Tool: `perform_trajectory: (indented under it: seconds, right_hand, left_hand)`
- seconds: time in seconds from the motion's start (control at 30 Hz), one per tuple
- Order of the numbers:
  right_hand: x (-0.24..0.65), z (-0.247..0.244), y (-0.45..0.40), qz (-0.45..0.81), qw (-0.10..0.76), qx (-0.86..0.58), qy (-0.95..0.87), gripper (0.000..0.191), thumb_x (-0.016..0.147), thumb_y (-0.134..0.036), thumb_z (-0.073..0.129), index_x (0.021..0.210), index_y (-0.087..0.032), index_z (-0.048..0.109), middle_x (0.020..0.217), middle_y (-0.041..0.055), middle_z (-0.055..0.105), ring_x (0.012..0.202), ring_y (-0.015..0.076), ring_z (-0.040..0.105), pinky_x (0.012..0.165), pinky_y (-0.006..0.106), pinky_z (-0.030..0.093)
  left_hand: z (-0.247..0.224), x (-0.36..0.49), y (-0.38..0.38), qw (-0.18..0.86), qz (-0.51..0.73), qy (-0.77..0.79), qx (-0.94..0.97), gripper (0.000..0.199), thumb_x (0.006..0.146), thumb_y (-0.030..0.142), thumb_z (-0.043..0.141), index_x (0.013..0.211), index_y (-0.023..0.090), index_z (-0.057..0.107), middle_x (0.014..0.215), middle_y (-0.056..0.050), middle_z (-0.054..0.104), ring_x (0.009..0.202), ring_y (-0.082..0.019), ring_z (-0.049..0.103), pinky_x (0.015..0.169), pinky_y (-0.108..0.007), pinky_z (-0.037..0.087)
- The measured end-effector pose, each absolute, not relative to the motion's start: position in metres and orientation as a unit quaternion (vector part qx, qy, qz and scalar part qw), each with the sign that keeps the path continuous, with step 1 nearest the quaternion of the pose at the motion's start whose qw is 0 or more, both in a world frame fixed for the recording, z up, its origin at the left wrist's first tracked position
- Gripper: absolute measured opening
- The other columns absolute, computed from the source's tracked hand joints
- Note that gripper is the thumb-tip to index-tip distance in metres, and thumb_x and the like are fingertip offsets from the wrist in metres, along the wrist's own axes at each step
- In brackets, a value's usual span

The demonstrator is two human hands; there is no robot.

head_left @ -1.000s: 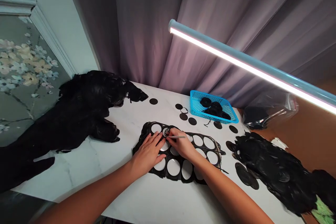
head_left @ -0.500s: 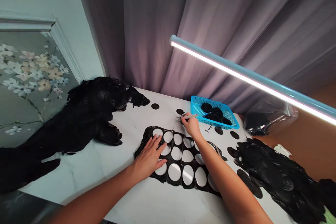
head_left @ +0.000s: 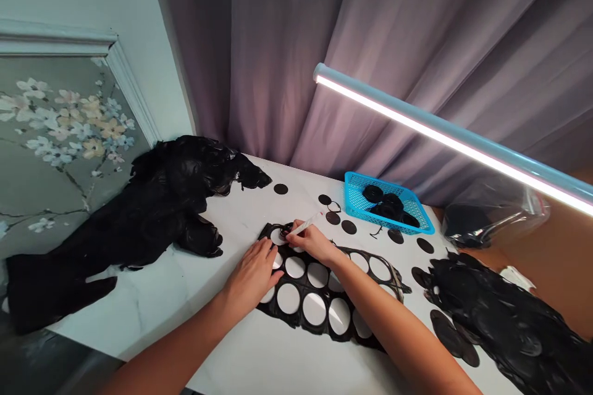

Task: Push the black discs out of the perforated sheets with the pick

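A black sheet (head_left: 303, 287) with rows of round holes lies on the white table, the white surface showing through the holes. My left hand (head_left: 250, 273) rests flat on its left edge, fingers stretched out. In my right hand (head_left: 315, 243) is a slim white pen-like tool (head_left: 307, 222), held slantwise between the fingers. Its lower end is by the hole at the sheet's far left corner. A dark loop of thin material (head_left: 286, 228) shows at those fingertips; whether it is loose or part of the sheet I cannot tell. My right forearm covers part of the sheet.
Behind the sheet lie several black discs (head_left: 349, 226) and a blue basket (head_left: 354, 200) holding black pieces. A heap of black material (head_left: 157, 210) lies left, another (head_left: 504, 308) right. A lit tube lamp (head_left: 417, 126) crosses above; a clear plastic bag (head_left: 495, 213) sits behind.
My right hand has moved left and nearer, from beside the basket to the sheet's far left corner, with the pen-like tool. My left hand stays on the sheet. The view has shifted slightly.
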State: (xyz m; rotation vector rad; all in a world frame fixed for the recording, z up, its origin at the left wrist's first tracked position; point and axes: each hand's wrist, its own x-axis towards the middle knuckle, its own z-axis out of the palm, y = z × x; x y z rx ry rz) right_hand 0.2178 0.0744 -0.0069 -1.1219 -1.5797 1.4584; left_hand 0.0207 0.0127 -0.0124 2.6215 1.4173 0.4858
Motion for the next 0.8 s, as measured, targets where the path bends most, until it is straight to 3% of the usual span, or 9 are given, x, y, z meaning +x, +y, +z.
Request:
perform_trajectory:
  seconds: [0.13, 0.43, 0.57, 0.73, 0.8]
  right_hand:
    - [0.211, -0.004, 0.068, 0.444, 0.311, -0.438, -0.718, 0.018, 0.082, -0.030, 0.060, 0.071, -0.020, 0.050, 0.065, -0.0039, 0.052, 0.061, 0.0113, 0.045, 0.057, 0.024, 0.036]
    - [0.204, -0.007, 0.068, 0.399, 0.305, -0.431, -0.750, 0.017, 0.084, -0.024, 0.057, 0.070, -0.020, 0.048, 0.067, -0.0031, 0.051, 0.062, 0.0123, 0.044, 0.057, 0.024, 0.035]
    - [0.200, -0.016, 0.062, 0.305, 0.298, -0.425, -0.799, 0.017, 0.086, -0.017, 0.055, 0.071, -0.020, 0.047, 0.072, -0.0013, 0.052, 0.067, 0.0140, 0.047, 0.062, 0.025, 0.037]
    - [0.195, -0.014, 0.055, 0.155, 0.225, -0.377, -0.885, 0.012, 0.088, -0.011, 0.049, 0.079, -0.020, 0.050, 0.082, 0.0048, 0.057, 0.080, 0.0197, 0.047, 0.075, 0.031, 0.040]
    - [0.206, -0.006, 0.067, 0.166, 0.268, -0.434, -0.844, 0.012, 0.084, -0.011, 0.051, 0.077, -0.021, 0.049, 0.083, 0.0052, 0.058, 0.082, 0.0207, 0.048, 0.077, 0.032, 0.040]
  left_hand:
    - [-0.012, 0.018, 0.012, 0.055, 0.149, 0.475, 0.866, 0.035, 0.088, 0.027, 0.061, 0.121, 0.018, 0.056, 0.126, -0.015, 0.059, 0.122, -0.034, 0.056, 0.103, -0.049, 0.044]
    - [-0.014, 0.018, 0.010, 0.052, 0.123, 0.480, 0.867, 0.042, 0.083, 0.023, 0.067, 0.122, 0.014, 0.056, 0.128, -0.018, 0.059, 0.126, -0.033, 0.053, 0.105, -0.047, 0.043]
    - [-0.016, 0.017, 0.011, 0.057, 0.137, 0.476, 0.867, 0.038, 0.083, 0.022, 0.066, 0.120, 0.016, 0.056, 0.127, -0.017, 0.059, 0.125, -0.033, 0.053, 0.105, -0.048, 0.043]
    - [-0.016, 0.015, 0.012, 0.062, 0.147, 0.463, 0.872, 0.026, 0.088, 0.024, 0.061, 0.113, 0.019, 0.057, 0.123, -0.013, 0.062, 0.124, -0.031, 0.054, 0.106, -0.048, 0.041]
    - [-0.016, 0.015, 0.012, 0.059, 0.145, 0.463, 0.873, 0.028, 0.087, 0.023, 0.061, 0.115, 0.018, 0.058, 0.123, -0.013, 0.062, 0.124, -0.032, 0.054, 0.106, -0.048, 0.042]
